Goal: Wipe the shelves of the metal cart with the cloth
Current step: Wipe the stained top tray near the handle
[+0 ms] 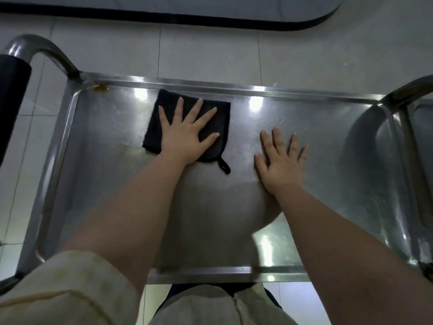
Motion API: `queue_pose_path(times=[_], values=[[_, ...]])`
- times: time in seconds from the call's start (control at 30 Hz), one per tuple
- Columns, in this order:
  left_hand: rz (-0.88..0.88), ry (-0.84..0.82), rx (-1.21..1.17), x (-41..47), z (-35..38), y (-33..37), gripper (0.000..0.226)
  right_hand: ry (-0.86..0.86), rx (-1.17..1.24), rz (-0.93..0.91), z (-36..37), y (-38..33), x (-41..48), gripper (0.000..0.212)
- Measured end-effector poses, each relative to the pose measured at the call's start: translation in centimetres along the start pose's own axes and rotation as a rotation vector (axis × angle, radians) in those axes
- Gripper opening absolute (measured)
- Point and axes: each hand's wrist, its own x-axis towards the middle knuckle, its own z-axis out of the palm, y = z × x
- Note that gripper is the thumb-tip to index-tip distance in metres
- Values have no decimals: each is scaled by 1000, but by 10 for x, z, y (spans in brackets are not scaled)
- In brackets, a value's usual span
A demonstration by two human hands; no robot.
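1. A square black terry cloth (187,118) with a small hanging loop lies flat on the scuffed stainless-steel cart shelf (328,148), near its far rim.
2. The left hand (187,134) presses it, fingers splayed straight.
3. Right of the cloth, the right hand (280,160) rests flat on bare metal, fingers relaxed.

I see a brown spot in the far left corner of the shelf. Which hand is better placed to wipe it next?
Left. The left hand presses flat on the black cloth, near the brown spot. The right hand rests on bare shelf, farther away.
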Motion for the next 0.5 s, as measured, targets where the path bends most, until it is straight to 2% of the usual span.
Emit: queue_pose_path(times=[0.1, 0.2, 0.33, 0.5], values=[[-134, 4, -9, -11, -2, -50, 69, 3, -7, 6, -6, -19, -3, 61], [-143, -4, -2, -13, -4, -56, 69, -5, 23, -135, -3, -54, -5, 61], [-126, -37, -20, -27, -2, -44, 68, -18, -2, -71, 9, -70, -6, 62], [-55, -2, -86, -108, 14, 19, 67, -5, 4, -55, 9, -69, -8, 61]])
